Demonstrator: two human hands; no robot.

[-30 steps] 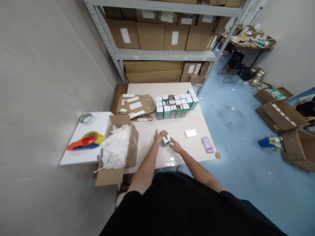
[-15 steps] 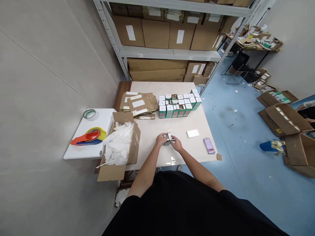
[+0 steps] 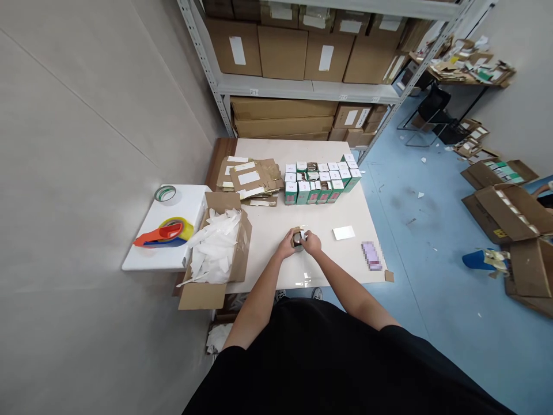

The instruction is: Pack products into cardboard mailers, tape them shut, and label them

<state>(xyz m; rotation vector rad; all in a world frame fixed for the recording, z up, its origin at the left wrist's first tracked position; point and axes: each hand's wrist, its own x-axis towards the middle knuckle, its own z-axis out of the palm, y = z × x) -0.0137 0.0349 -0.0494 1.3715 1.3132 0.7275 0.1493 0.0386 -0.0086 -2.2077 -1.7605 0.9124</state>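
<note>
A small open box (image 3: 297,238) with a brown inside is held over the near middle of the white table (image 3: 268,265). My left hand (image 3: 286,244) is wrapped round its left side. On its right edge, my right hand (image 3: 311,243) grips a pale flap with closed fingers. What lies inside the box is too small to make out. Beyond my hands stand several green and white boxes (image 3: 319,183) in rows, some with their tops open. To the right of my hands lies a flat white card (image 3: 343,232).
Flattened cardboard (image 3: 250,178) is piled at the back left. A carton of white paper scraps (image 3: 216,248) stands left, beside a white stand (image 3: 147,230) with a red tape dispenser (image 3: 162,233). A metal shelf (image 3: 302,89) rises behind. A blurred purple item (image 3: 371,256) lies right.
The box has tilted so its open top faces me more. My right hand has moved onto its flap. The whole view has shifted slightly.
</note>
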